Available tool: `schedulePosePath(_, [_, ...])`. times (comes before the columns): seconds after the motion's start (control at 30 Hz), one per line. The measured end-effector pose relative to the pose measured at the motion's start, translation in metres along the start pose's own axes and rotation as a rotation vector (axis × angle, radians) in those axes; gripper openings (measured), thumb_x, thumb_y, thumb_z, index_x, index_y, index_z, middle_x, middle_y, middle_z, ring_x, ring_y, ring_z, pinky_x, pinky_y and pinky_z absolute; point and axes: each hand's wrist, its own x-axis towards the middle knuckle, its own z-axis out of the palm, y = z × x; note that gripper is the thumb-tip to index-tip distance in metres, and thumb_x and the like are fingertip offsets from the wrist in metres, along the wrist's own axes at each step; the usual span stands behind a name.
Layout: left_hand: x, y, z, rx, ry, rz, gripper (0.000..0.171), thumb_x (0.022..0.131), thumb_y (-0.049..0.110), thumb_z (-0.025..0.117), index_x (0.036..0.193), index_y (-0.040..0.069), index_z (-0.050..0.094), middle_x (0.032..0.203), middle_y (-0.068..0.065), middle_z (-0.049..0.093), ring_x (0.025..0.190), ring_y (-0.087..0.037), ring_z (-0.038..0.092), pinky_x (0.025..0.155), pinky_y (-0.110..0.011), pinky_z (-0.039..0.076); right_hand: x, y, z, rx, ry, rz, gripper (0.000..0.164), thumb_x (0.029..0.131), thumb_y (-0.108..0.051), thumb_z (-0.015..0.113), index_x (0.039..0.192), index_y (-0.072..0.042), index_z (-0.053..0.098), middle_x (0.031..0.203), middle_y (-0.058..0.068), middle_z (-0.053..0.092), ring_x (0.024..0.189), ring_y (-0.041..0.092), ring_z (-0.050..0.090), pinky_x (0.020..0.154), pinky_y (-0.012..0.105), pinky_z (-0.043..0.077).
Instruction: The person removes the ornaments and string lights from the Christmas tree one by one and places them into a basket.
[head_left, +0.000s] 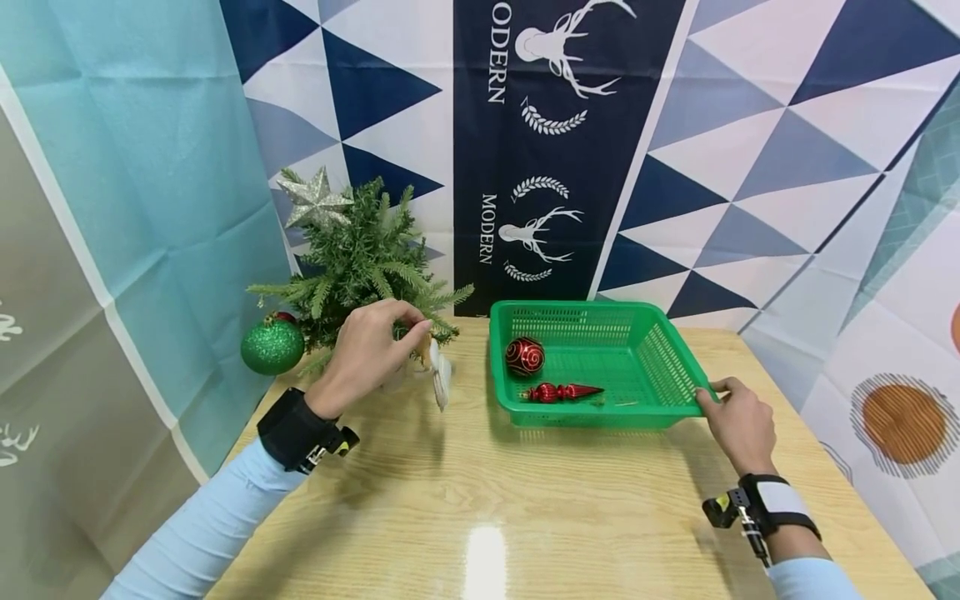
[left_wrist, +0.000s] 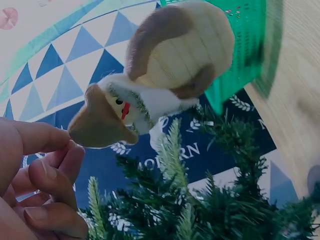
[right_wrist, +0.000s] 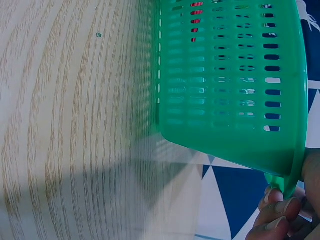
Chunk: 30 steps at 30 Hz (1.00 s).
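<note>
1. Green glitter ball (head_left: pixel 272 346): located at the far left of the head view, beside the lower branches of the artificial Christmas tree (head_left: pixel 360 250). A dark red bauble (head_left: pixel 285 317) is partly hidden behind it.
2. Silver glitter star (head_left: pixel 317 200): located at the upper left of the tree, one point directed upward.
3. Left hand (head_left: pixel 375 350): grasping; thumb and index finger pinch the hat tip of the plush snowman ornament (left_wrist: pixel 165 65).
4. Plush snowman ornament: suspended in front of the tree's right side, above the wooden table (head_left: pixel 480 500). In the head view, the long axis is near vertical, hat end up, lower end inclined slightly right. In the left wrist view, the axis runs diagonally: brown hat at lower left, rounded body at upper right.
5. Green plastic basket (head_left: pixel 592 417): stands on the table, long axis left to right.
6. Red swirl-patterned ball (head_left: pixel 525 357): inside the basket, near its left wall.
7. Red finial ornament (head_left: pixel 562 392): inside the basket near the front wall; long axis left to right, tapered tip directed right.
8. Right hand (head_left: pixel 742 421): grasping the basket rim at the front right corner.
</note>
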Motion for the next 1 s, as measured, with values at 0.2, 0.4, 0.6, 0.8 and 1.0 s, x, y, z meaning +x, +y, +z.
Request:
schedulePosePath(0.2, [0.002,0.008,0.004,-0.019,0.000,0.035,0.013,0.102,0.019,0.068,0.099,0.009,0.075,0.094,-0.004,0.070,0.077,-0.018,0.060,0.071,-0.032,0.043,0.001,0.002,0.001,-0.001,-0.003,0.002,0.045,0.101,-0.031,0.060,0.124,0.007,0.064,0.090,0.023,0.065,0.072,0.035,0.060,0.047,0.036,0.040])
schedulePosePath(0.4, [0.009,0.016,0.008,-0.006,0.004,0.059,0.012,0.101,0.017,0.069,0.097,0.009,0.075,0.093,-0.004,0.070,0.082,-0.020,0.065,0.075,-0.029,0.048,0.000,0.001,0.001,-0.001,0.001,0.004,0.045,0.101,-0.032,0.060,0.124,0.006,0.064,0.090,0.023,0.065,0.073,0.036,0.060,0.047,0.036,0.041])
schedulePosePath(0.6, [0.018,0.024,0.012,-0.027,0.005,0.093,0.011,0.100,0.017,0.070,0.095,0.010,0.076,0.092,-0.004,0.072,0.080,-0.019,0.065,0.074,-0.032,0.051,-0.001,0.000,-0.001,-0.001,0.003,0.014,0.044,0.101,-0.031,0.060,0.124,0.006,0.064,0.090,0.022,0.065,0.071,0.034,0.059,0.047,0.037,0.041])
schedulePosePath(0.8, [0.024,0.029,0.018,-0.052,-0.004,0.105,0.012,0.100,0.017,0.069,0.093,0.011,0.075,0.091,-0.003,0.071,0.085,-0.021,0.067,0.080,-0.036,0.052,-0.002,0.000,0.000,0.007,0.005,0.011,0.043,0.101,-0.031,0.061,0.123,0.006,0.064,0.089,0.023,0.065,0.070,0.034,0.060,0.047,0.037,0.041])
schedulePosePath(1.0, [0.031,0.034,0.024,-0.063,-0.011,0.124,0.011,0.101,0.017,0.069,0.094,0.011,0.075,0.090,-0.002,0.070,0.081,-0.018,0.064,0.077,-0.032,0.050,-0.002,0.001,0.000,0.007,0.011,-0.001,0.043,0.101,-0.030,0.061,0.123,0.007,0.064,0.090,0.023,0.065,0.069,0.033,0.060,0.047,0.037,0.040])
